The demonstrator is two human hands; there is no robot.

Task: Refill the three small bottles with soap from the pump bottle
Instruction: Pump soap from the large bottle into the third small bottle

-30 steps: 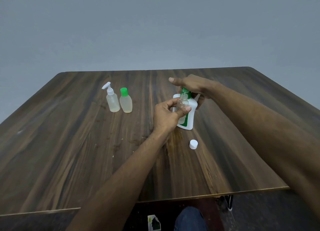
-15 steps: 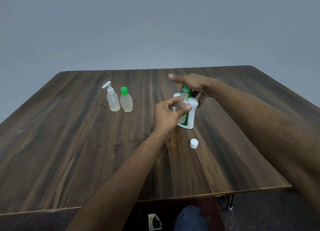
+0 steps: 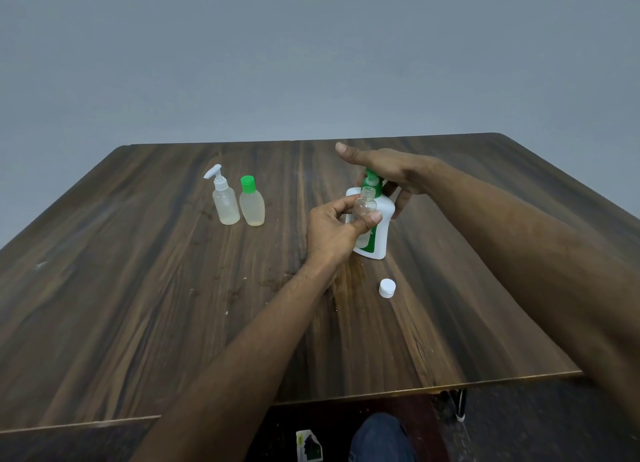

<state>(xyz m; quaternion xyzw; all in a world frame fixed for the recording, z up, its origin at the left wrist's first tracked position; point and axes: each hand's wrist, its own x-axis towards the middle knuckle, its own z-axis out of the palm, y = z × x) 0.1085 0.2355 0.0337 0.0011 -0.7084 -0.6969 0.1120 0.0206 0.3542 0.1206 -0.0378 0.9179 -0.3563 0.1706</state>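
Note:
The white pump bottle (image 3: 380, 235) with a green pump head stands right of the table's middle. My right hand (image 3: 391, 166) lies on top of the pump head, thumb stretched out to the left and fingers curled down behind the bottle's shoulder. My left hand (image 3: 329, 233) pinches a small clear uncapped bottle (image 3: 364, 208) and holds it upright in front of the pump, its mouth just under the nozzle. Two more small bottles stand at the back left, side by side: one with a white pump top (image 3: 225, 203) and one with a green cap (image 3: 252, 207), each holding pale liquid.
A loose white cap (image 3: 387, 287) lies on the dark wooden table (image 3: 138, 306) in front of the pump bottle. A wet-looking patch marks the wood near my left wrist. The table's front edge runs just above my knee.
My right hand has risen a little on the pump head, so more of the green pump shows. My left hand and the small clear bottle have stayed nearly still.

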